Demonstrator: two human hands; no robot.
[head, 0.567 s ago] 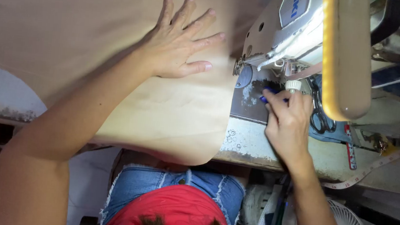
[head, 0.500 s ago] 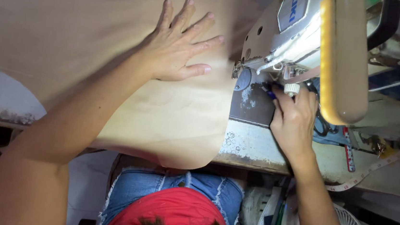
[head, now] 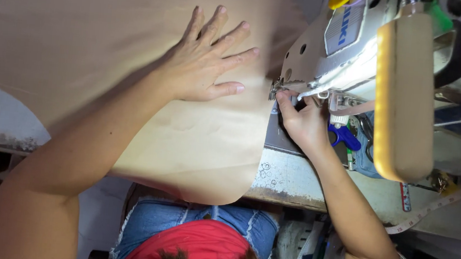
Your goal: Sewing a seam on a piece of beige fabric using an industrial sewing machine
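Two hands at work: our left hand [head: 206,60] lies open and flat on the tan fabric [head: 83,39], our right hand [head: 303,122] pinches at the sewing machine [head: 348,51] needle area, just right of the cloth.

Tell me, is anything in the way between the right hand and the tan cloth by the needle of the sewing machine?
Nothing visible. The right hand has its fingertips at the needle area under the sewing machine, right at the edge of the tan cloth. The left hand lies flat on that cloth, off to the side.
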